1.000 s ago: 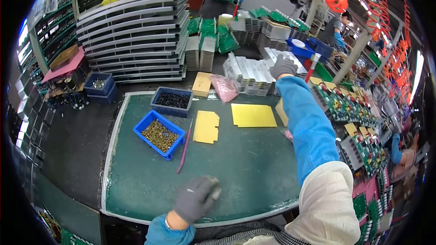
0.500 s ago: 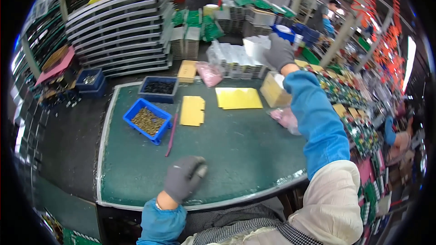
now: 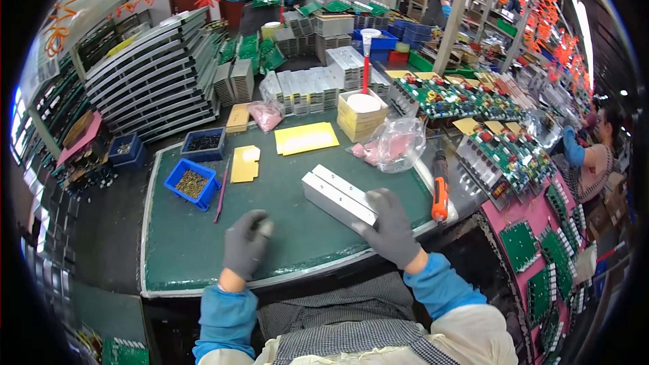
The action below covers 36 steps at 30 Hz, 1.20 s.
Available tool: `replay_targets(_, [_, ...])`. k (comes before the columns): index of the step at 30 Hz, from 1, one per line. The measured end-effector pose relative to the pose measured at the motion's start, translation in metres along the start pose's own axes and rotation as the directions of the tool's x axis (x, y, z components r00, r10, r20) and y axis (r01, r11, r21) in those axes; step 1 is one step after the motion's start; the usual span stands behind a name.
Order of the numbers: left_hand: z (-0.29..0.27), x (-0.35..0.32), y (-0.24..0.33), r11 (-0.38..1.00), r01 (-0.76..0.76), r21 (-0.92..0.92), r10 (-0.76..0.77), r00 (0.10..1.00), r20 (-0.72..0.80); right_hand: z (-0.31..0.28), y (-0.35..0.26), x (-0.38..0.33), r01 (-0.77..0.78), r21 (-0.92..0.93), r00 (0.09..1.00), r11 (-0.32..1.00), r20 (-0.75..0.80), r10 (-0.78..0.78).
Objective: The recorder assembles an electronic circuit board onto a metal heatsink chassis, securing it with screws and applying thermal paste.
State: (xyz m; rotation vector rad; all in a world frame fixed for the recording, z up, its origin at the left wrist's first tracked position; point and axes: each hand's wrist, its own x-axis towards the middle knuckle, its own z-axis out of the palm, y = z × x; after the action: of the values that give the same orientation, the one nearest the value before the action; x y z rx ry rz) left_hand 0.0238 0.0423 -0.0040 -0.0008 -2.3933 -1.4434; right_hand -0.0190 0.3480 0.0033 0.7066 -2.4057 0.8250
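My right hand point(image 3: 392, 230), in a grey glove, is closed on the near right end of two silver aluminium heat sinks point(image 3: 338, 196). They lie side by side at a slant above the green-topped table point(image 3: 284, 236), and small holes show on their upper faces. Whether they touch the table I cannot tell. My left hand point(image 3: 247, 243), also gloved, hovers near the table's front edge with its fingers loosely curled and apart, holding nothing. Beyond it lie a flat yellow card point(image 3: 245, 164) and a wider yellow sheet point(image 3: 306, 138).
A blue bin of brass-coloured screws point(image 3: 192, 184), a dark bin point(image 3: 204, 143) and a pink stick point(image 3: 222, 192) are at the left. An orange electric screwdriver point(image 3: 440, 189), a bagged pink bundle point(image 3: 389, 149) and green circuit boards point(image 3: 500, 149) stand right. Stacked heat sinks point(image 3: 307, 89) sit behind.
My right hand has come back from the far stacks to the near table, bringing two heat sinks. My left hand has shifted slightly up and left. The view has turned right.
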Motion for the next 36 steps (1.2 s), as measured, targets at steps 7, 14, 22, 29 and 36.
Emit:
replay_targets(7, [0.091, -0.042, 0.056, 0.935, -0.335, 0.119, 0.295, 0.917, 0.267, -0.007, 0.011, -0.031, -0.324, 0.234, 0.941, 0.917, 0.184, 0.285])
replay_targets(14, [0.073, -0.047, 0.029, 0.992, -0.072, -0.101, 0.069, 0.997, -0.031, 0.01, -0.024, -0.044, -0.421, 0.803, 0.854, 0.423, 0.508, -0.115])
replay_targets(22, [0.005, -0.032, -0.002, 0.986, 0.166, -0.001, -0.161, 0.954, -0.252, 0.027, 0.001, 0.055, -0.233, 0.681, 0.946, 0.694, 0.323, 0.001])
replay_targets(29, [0.012, -0.031, -0.01, 0.941, 0.19, -0.28, -0.269, 0.922, -0.279, 0.084, 0.012, 0.078, -0.466, 0.703, 0.824, 0.537, 0.565, -0.024])
replay_targets(36, [0.021, -0.03, 0.022, 0.825, 0.211, -0.524, -0.206, 0.976, 0.068, 0.056, -0.001, 0.042, -0.431, 0.734, 0.868, 0.525, 0.497, 0.017])
